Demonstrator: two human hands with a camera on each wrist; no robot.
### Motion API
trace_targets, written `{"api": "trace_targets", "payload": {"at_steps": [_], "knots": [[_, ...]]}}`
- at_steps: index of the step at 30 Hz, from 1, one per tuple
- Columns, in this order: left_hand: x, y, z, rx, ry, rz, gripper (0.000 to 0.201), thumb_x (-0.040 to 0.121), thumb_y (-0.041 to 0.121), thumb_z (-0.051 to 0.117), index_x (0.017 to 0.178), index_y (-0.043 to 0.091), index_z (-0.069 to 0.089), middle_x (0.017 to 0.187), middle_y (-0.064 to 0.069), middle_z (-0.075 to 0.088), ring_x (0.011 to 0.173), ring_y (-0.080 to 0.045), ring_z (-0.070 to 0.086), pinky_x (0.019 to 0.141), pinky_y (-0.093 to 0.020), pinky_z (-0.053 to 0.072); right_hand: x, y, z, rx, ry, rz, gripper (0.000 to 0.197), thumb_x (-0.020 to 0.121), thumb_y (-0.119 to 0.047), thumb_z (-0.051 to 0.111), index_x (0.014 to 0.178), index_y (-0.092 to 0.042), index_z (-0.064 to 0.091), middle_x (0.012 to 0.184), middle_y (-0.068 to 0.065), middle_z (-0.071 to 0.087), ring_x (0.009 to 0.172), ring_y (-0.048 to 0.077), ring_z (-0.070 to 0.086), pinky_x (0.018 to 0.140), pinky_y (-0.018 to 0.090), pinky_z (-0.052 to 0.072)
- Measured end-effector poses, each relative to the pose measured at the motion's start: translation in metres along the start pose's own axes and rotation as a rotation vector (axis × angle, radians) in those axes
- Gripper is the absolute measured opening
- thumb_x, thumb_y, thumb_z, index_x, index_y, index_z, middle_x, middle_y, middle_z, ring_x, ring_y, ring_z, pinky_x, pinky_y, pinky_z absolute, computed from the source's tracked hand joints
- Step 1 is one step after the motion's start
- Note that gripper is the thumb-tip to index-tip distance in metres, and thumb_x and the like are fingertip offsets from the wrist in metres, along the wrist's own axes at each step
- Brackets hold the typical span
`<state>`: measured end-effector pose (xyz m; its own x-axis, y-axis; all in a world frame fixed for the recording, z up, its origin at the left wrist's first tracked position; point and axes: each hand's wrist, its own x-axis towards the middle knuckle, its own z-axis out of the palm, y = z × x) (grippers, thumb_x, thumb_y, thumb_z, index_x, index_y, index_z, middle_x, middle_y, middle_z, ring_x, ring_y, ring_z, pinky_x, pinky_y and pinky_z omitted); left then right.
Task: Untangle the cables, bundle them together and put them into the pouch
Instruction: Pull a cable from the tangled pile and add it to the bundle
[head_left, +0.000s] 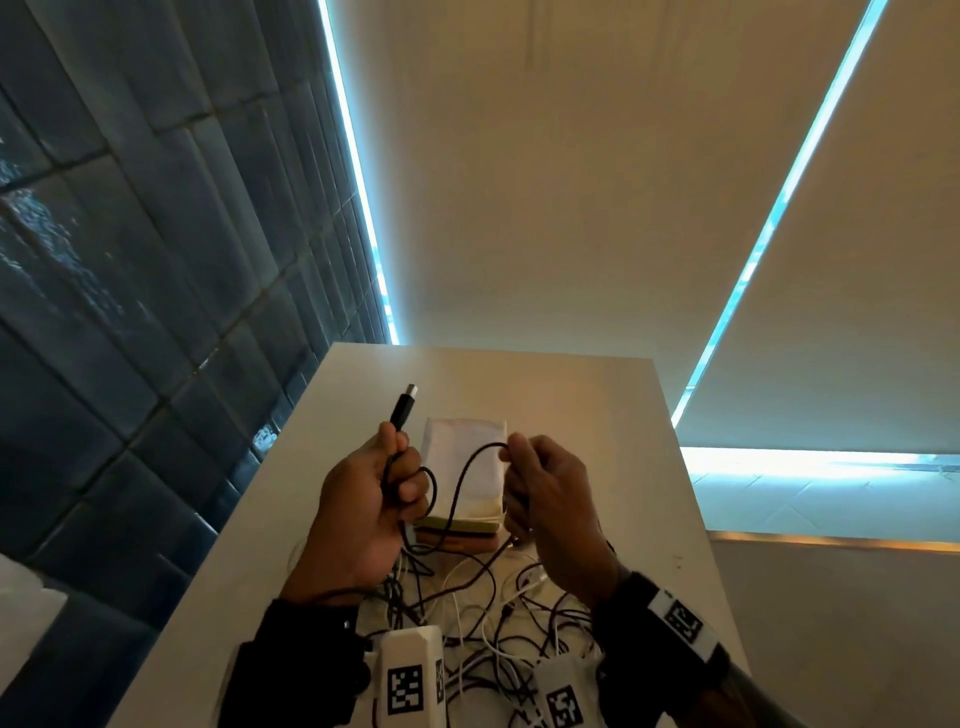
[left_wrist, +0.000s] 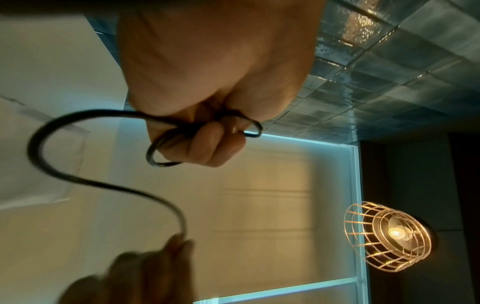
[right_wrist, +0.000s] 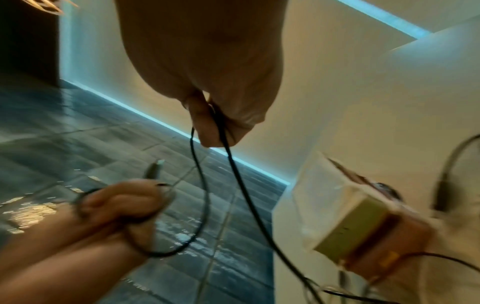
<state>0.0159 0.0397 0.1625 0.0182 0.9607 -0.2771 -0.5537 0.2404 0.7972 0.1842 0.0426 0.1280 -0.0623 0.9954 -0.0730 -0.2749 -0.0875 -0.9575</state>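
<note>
The left hand (head_left: 363, 512) is curled round a black cable (head_left: 462, 483), with small loops of it gathered over the fingers and the plug (head_left: 402, 408) sticking up and away past the thumb. The right hand (head_left: 550, 512) pinches the same cable between thumb and fingertips a little further along, so a short slack arc hangs between the two hands above the table (head_left: 597, 395). From the right hand the cable drops back toward the near side, into the tangle (head_left: 498, 613) of black and white leads lying on the table under both wrists.

Just beyond the hands lies a pale flat pouch (head_left: 462, 447), apparently resting on a greenish and brown block; whether its mouth is open cannot be made out.

By my reading, the job is at an early stage: one cable is partly coiled and not fully free, the remaining leads look knotted together, nothing is bundled, and nothing is visibly in the pouch.
</note>
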Motion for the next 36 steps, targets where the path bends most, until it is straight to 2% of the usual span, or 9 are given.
{"api": "trace_targets", "payload": {"at_steps": [3, 6, 10, 12, 14, 18, 22, 25, 36], "knots": [[-0.002, -0.01, 0.01, 0.115, 0.067, 0.016, 0.034, 0.103, 0.032, 0.034, 0.074, 0.015, 0.043, 0.049, 0.004, 0.033, 0.042, -0.011, 0.043, 0.042, -0.02, 0.033, -0.011, -0.018, 0.022, -0.072, -0.082, -0.096, 0.022, 0.1, -0.024, 0.047, 0.09, -0.007, 0.059, 0.055, -0.004, 0.043, 0.043, 0.012, 0.033, 0.043, 0.028, 0.028], [-0.004, -0.014, 0.016, 0.155, 0.153, 0.044, 0.039, 0.102, 0.032, 0.036, 0.07, 0.013, 0.045, 0.048, 0.001, 0.041, 0.049, -0.016, 0.046, 0.053, -0.029, 0.037, -0.021, -0.012, 0.032, -0.238, -0.19, -0.255, 0.015, 0.097, -0.017, 0.053, 0.086, -0.01, 0.061, 0.057, -0.007, 0.054, 0.047, 0.003, 0.044, 0.046, 0.019, 0.037], [-0.006, -0.009, 0.012, -0.191, 0.13, 0.013, 0.034, 0.102, 0.03, 0.037, 0.076, 0.01, 0.046, 0.048, 0.0, 0.034, 0.07, -0.03, 0.069, 0.074, -0.043, 0.059, -0.028, 0.01, 0.023, -0.375, -0.342, -0.295, 0.015, 0.095, -0.01, 0.056, 0.082, -0.014, 0.061, 0.064, -0.006, 0.057, 0.055, 0.003, 0.051, 0.054, 0.019, 0.043], [-0.006, -0.005, 0.006, -0.315, 0.103, 0.004, 0.033, 0.102, 0.03, 0.037, 0.077, 0.01, 0.046, 0.046, 0.002, 0.035, 0.065, -0.026, 0.07, 0.067, -0.042, 0.061, -0.029, 0.021, 0.015, -0.415, -0.369, -0.274, 0.014, 0.095, -0.014, 0.057, 0.082, -0.011, 0.062, 0.063, -0.003, 0.058, 0.056, 0.005, 0.052, 0.056, 0.021, 0.044], [-0.005, -0.002, 0.003, -0.34, 0.065, 0.004, 0.032, 0.1, 0.03, 0.037, 0.076, 0.012, 0.047, 0.045, 0.004, 0.035, 0.05, -0.017, 0.059, 0.054, -0.03, 0.056, -0.028, 0.032, 0.005, -0.418, -0.36, -0.238, 0.017, 0.095, -0.019, 0.058, 0.082, -0.008, 0.063, 0.062, -0.006, 0.057, 0.055, 0.004, 0.051, 0.056, 0.021, 0.043], [-0.006, -0.003, 0.004, -0.236, -0.012, 0.039, 0.031, 0.099, 0.032, 0.037, 0.075, 0.014, 0.046, 0.048, 0.006, 0.031, 0.04, -0.008, 0.035, 0.039, -0.02, 0.031, -0.024, 0.046, -0.007, -0.479, -0.367, -0.22, 0.029, 0.097, -0.029, 0.054, 0.08, -0.007, 0.064, 0.058, -0.013, 0.054, 0.053, 0.001, 0.047, 0.053, 0.015, 0.038], [-0.006, -0.006, 0.005, -0.212, -0.022, 0.063, 0.031, 0.098, 0.033, 0.037, 0.074, 0.016, 0.046, 0.048, 0.007, 0.029, 0.036, -0.005, 0.027, 0.039, -0.02, 0.021, -0.02, 0.06, -0.018, -0.49, -0.372, -0.202, 0.029, 0.1, -0.022, 0.049, 0.074, -0.018, 0.061, 0.06, -0.011, 0.051, 0.055, 0.0, 0.045, 0.055, 0.013, 0.036], [-0.008, -0.003, 0.003, -0.216, -0.022, 0.073, 0.028, 0.095, 0.033, 0.04, 0.073, 0.016, 0.046, 0.048, 0.007, 0.028, 0.035, -0.005, 0.025, 0.04, -0.02, 0.016, -0.017, 0.079, -0.03, -0.459, -0.363, -0.153, 0.032, 0.1, -0.027, 0.048, 0.076, -0.011, 0.061, 0.061, -0.013, 0.053, 0.055, 0.0, 0.045, 0.054, 0.012, 0.036], [-0.015, 0.015, -0.005, -0.125, 0.022, 0.17, 0.025, 0.092, 0.033, 0.043, 0.073, 0.017, 0.044, 0.046, 0.008, 0.029, 0.035, -0.004, 0.023, 0.042, -0.022, 0.015, -0.01, 0.107, -0.03, -0.599, -0.334, -0.123, 0.03, 0.102, -0.018, 0.043, 0.075, -0.024, 0.054, 0.063, -0.02, 0.055, 0.058, -0.002, 0.047, 0.056, 0.01, 0.035]]}}
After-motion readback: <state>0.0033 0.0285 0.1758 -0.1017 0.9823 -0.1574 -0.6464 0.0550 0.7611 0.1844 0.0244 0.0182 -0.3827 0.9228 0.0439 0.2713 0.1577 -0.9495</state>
